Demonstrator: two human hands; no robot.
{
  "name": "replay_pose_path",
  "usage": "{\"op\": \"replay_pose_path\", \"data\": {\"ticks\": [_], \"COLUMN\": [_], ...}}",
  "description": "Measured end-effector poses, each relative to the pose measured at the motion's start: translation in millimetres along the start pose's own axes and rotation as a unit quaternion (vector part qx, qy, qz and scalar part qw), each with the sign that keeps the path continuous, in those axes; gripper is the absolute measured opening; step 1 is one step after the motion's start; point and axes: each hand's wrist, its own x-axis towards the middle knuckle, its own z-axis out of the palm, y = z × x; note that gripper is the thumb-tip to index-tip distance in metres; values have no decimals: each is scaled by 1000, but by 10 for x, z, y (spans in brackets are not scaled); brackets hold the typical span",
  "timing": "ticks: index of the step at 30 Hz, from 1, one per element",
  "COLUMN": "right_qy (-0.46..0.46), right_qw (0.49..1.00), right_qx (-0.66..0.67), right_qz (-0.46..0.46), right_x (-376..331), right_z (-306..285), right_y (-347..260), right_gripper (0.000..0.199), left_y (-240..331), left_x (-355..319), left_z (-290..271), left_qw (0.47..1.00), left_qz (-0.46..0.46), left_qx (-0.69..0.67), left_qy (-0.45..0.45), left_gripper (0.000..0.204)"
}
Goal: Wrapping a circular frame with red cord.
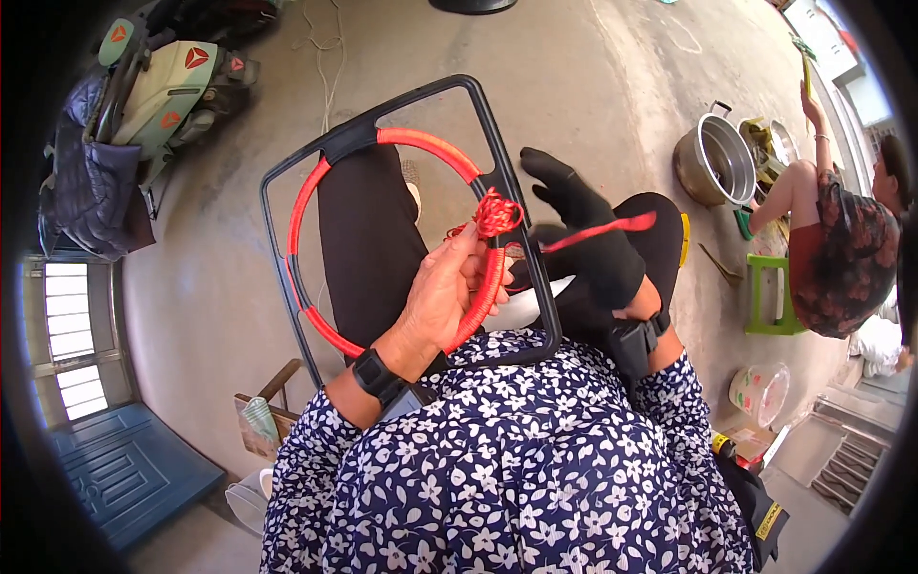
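My bare left hand (443, 292) is closed around the right side of a ring wrapped in red cord (490, 297). The ring sits inside a black frame (469, 88) with rounded corners, tilted over my lap. A tangled bundle of red cord (499, 212) lies at my left fingertips. My right hand (598, 244), in a black glove, is just right of the frame with its fingers apart. A loose red strand (612, 228), smeared by motion, crosses in front of the glove. Part of the right fingers is hidden behind the frame.
A scooter (172, 96) stands at the far left, above a blue door panel (134, 469). At the right, a person (841, 239) sits beside a green stool (773, 297) and a large metal pot (715, 158). A white bucket (760, 392) is nearer.
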Motion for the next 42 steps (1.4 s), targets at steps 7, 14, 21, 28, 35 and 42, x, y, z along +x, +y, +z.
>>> {"op": "replay_pose_path", "data": {"ticks": [7,14,21,28,35,42], "right_qy": [81,74,68,545,315,-15], "right_qw": [979,973,929,799,912,930], "right_qx": [-147,30,-268,231,174,181], "right_qz": [-113,218,247,106,198,320], "right_x": [-4,-533,-1306,-2445,-1240,-399], "right_z": [246,-417,-1372,-2802,-1292,-46], "right_y": [-79,-348,211,849,346,-154], "right_gripper": [34,23,30,36,23,18], "left_y": [-29,-80,-55,-66,-92,-91], "left_x": [0,9,-6,19,10,36], "left_z": [16,-36,-42,-70,-44,-37], "left_qw": [1000,999,998,997,996,996], "left_qz": [20,20,50,31,32,32], "left_qx": [-3,24,-13,18,28,7], "left_qy": [-13,-43,-29,-65,-81,-82], "left_gripper": [41,17,16,19,20,18]}}
